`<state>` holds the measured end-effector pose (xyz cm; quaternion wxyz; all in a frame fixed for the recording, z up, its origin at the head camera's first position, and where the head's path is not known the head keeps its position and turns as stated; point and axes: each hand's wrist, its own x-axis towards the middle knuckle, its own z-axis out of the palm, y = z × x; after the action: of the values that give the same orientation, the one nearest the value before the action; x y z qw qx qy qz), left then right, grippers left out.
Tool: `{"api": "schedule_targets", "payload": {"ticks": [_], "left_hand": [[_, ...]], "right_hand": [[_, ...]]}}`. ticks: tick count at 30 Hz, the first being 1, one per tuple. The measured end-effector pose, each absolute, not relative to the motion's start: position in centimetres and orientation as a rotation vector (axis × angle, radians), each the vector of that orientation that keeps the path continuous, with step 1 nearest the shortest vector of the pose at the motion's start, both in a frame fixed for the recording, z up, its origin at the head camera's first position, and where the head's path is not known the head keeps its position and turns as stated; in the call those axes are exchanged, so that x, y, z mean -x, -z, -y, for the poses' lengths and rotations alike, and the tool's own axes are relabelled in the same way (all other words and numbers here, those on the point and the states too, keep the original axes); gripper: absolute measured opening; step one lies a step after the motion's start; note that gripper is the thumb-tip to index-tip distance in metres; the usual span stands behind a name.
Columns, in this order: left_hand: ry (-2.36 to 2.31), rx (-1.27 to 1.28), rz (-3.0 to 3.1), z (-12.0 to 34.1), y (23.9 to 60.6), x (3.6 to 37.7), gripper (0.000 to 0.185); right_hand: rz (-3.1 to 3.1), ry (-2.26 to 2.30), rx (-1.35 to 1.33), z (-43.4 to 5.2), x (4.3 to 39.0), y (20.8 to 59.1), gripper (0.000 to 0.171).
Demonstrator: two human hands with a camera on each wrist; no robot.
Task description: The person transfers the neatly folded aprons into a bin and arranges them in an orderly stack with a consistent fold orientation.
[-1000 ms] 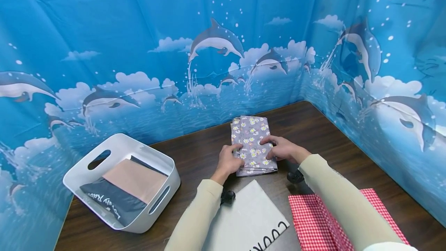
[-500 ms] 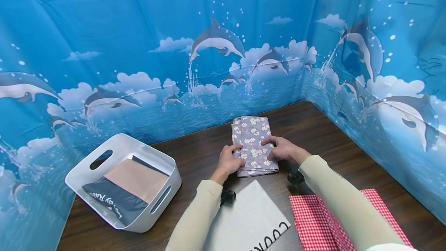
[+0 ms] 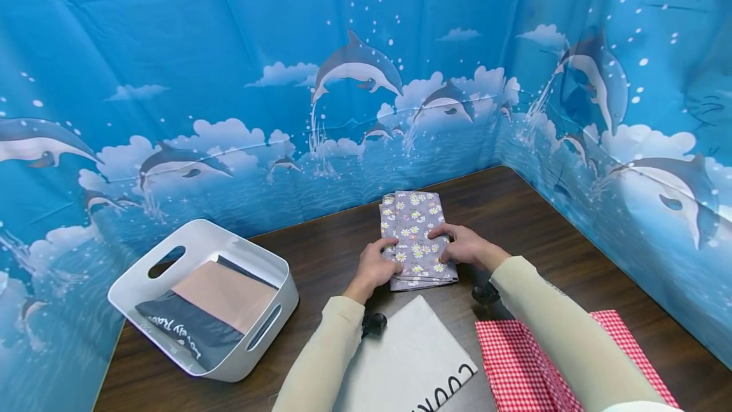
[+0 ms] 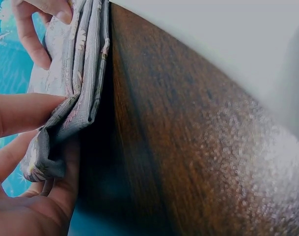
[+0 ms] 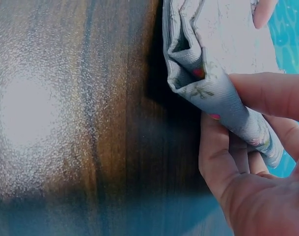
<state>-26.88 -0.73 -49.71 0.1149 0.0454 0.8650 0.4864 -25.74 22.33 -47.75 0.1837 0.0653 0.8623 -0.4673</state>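
The white sheet (image 3: 408, 361) at the near tabletop (image 3: 320, 253) edge reads "COOK", the rest cut off; lettering on the dark cloth (image 3: 185, 336) in the white bin (image 3: 251, 259) is unreadable. The left hand (image 3: 374, 266) and right hand (image 3: 466, 247) each pinch a side of the folded floral cloth (image 3: 414, 221) lying mid-tabletop. Only the wrist views show thumbs on top with fingers (image 5: 215, 157) tucked under its layered edges.

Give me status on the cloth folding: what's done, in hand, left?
Done, by the look of it: two folded cloths, one tan and one dark, lie in the white basket. In hand: the floral cloth is folded into a narrow stack on the table; the left hand and right hand each pinch an edge of it. Probably left: the grey cloth and the red gingham cloth, lying nearer the person.
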Motion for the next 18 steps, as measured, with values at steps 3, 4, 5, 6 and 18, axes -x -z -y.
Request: {"api": "schedule_targets", "payload": {"ticks": [3, 4, 5, 6, 18], "left_hand": [[-1.436, -0.119, -2.531, 0.7, 49.7, 26.9, 0.063], [-1.437, -0.113, -2.532, 0.7, 49.7, 26.8, 0.064], [-1.437, -0.109, -2.533, 0.7, 49.7, 26.8, 0.064], [-1.436, -0.105, -2.536, 0.6, 49.6, 26.8, 0.064], [-1.457, -0.079, -2.555, 0.6, 47.7, 26.9, 0.064]], "right_hand": [[-2.441, 1.312, -0.191, -22.2, 25.8, 47.8, 0.057], [-2.446, 1.310, -0.190, -22.2, 25.8, 47.8, 0.057], [-2.448, 1.312, -0.191, -22.2, 25.8, 47.8, 0.057], [-2.451, 1.312, -0.191, -22.1, 25.8, 47.9, 0.057], [-2.524, 1.282, -0.165, -21.6, 26.5, 46.7, 0.058]]}}
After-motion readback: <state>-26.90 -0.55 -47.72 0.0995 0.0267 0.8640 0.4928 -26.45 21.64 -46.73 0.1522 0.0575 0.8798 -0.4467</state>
